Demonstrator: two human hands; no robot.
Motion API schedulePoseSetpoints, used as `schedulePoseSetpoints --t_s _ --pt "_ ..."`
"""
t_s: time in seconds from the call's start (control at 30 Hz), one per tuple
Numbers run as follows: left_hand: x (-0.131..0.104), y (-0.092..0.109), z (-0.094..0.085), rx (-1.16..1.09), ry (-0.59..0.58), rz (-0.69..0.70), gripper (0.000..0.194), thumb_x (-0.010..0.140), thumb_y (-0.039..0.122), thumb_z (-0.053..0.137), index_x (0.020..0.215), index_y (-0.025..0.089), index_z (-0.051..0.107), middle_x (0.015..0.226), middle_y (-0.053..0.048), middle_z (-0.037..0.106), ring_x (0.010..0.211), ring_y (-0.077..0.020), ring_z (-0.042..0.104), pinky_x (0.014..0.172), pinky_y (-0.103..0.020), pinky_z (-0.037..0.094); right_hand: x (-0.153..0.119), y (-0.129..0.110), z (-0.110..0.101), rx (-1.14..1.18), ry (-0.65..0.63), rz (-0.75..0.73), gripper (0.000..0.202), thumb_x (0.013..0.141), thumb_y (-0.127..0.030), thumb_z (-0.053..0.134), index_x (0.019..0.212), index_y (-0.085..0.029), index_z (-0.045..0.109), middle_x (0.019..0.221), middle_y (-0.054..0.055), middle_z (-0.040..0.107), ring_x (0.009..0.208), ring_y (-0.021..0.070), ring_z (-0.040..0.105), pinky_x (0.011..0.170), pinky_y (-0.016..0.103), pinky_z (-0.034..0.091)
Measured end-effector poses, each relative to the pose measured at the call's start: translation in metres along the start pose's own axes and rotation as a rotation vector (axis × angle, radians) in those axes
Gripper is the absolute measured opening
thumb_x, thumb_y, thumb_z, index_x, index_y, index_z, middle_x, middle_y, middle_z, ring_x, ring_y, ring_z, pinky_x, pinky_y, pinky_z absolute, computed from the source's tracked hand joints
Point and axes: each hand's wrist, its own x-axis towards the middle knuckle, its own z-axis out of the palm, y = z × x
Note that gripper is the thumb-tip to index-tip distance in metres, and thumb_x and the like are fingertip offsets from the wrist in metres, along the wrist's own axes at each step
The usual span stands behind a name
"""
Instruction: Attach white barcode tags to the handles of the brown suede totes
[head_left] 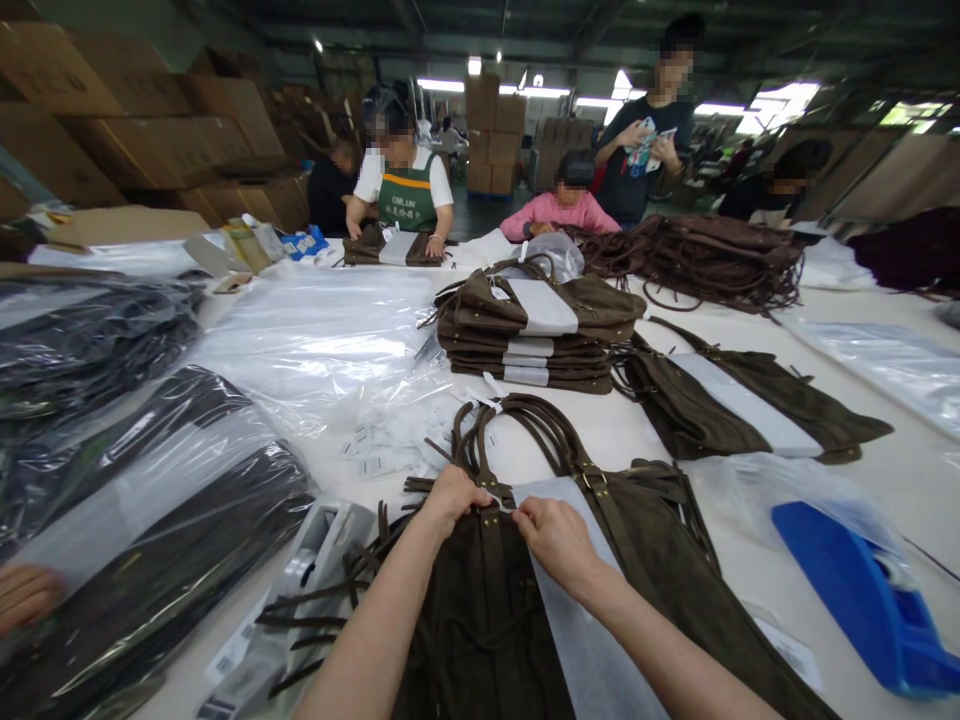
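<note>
Bag: dark brown suede-like tote [480, 610] lying flat on the white table [885, 480], at 6 o'clock, right under both hands; soft matte nap, fringe strips trailing off at 9 o'clock
Handles: long looped brown straps [525, 425] arching toward 12 o'clock, brass-coloured buckles at the base
Tissue: thin white sheet [581, 625] wrapping lengthwise over the bag, smooth, slightly see-through
Tag: small white piece [501, 503] showing between the two hands at the strap base, too small to read
Left hand: [450, 497] reaching in from 7 o'clock, forearm bare, wrist bending down, fingertips pressing together and pinching at the strap base beside the tag
Right hand: [556, 537] coming in from 5 o'clock, knuckles up, thumb and forefinger pinching the top edge of the tissue, nearly touching the left hand
Stack: folded brown bags [536, 335] with white tissue bands, piling at 12 o'clock
Single bag: another tissue-wrapped bag [742, 405] lying at 2 o'clock
Dispenser: blue hard-plastic tape dispenser [862, 595] at 3 o'clock, partly under clear film
Polybags: glossy dark packed bags [150, 520] at 9 o'clock
Loose tags: white paper tags [382, 450] scattering at 11 o'clock
People: others working across the table at 12 o'clock
</note>
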Motion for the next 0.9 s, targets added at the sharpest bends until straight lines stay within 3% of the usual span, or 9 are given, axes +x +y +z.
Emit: schedulePoseSetpoints --t_s 0.1,0.23,0.43,0.7,0.9 --pt "-0.006 0.002 -0.001 -0.060 -0.060 -0.004 0.024 0.059 0.026 0.060 0.045 0.016 0.044 0.029 0.007 0.036 0.030 -0.0059 0.028 0.036 -0.022 0.018 -0.003 -0.006 -0.005 -0.202 0.003 -0.027 0.031 0.084 -0.030 0.034 0.078 -0.019 0.063 0.075 0.011 0.068 0.071 0.0230 0.062 0.055 0.029 0.032" --pt "-0.006 -0.001 0.001 -0.117 -0.090 -0.032 0.026 0.064 0.024 0.057 0.045 0.017 0.041 0.028 0.007 0.035 0.028 -0.0053 0.027 0.035 -0.021 0.018 -0.010 -0.010 -0.012 -0.284 -0.028 -0.071 0.032 0.085 -0.029 0.033 0.078 -0.018 0.063 0.074 0.012 0.067 0.071 0.0236 0.063 0.055 0.028 0.035" --pt "-0.005 -0.002 -0.001 -0.177 -0.151 -0.057 0.028 0.068 0.025 0.055 0.044 0.018 0.042 0.029 0.006 0.038 0.029 -0.0048 0.031 0.038 -0.021 0.020 -0.012 -0.012 -0.019 -0.257 -0.055 -0.097 0.028 0.083 -0.028 0.038 0.074 -0.020 0.063 0.075 0.008 0.068 0.075 0.0226 0.063 0.058 0.027 0.037" --pt "-0.011 -0.002 -0.013 -0.311 -0.279 -0.046 0.023 0.069 0.029 0.055 0.052 0.019 0.044 0.042 0.005 0.049 0.038 -0.0049 0.039 0.040 -0.021 0.022 -0.003 -0.010 -0.013 -0.215 -0.025 0.007 0.029 0.083 -0.028 0.037 0.075 -0.019 0.064 0.077 0.008 0.068 0.077 0.0210 0.062 0.059 0.027 0.035" --pt "-0.009 -0.010 -0.013 -0.358 -0.318 -0.027 0.020 0.062 0.020 0.058 0.053 0.018 0.041 0.038 0.007 0.039 0.037 -0.0044 0.037 0.039 -0.020 0.020 -0.002 -0.009 -0.019 -0.180 0.009 0.040 0.031 0.083 -0.029 0.036 0.073 -0.020 0.064 0.077 0.008 0.068 0.076 0.0198 0.062 0.057 0.026 0.032"
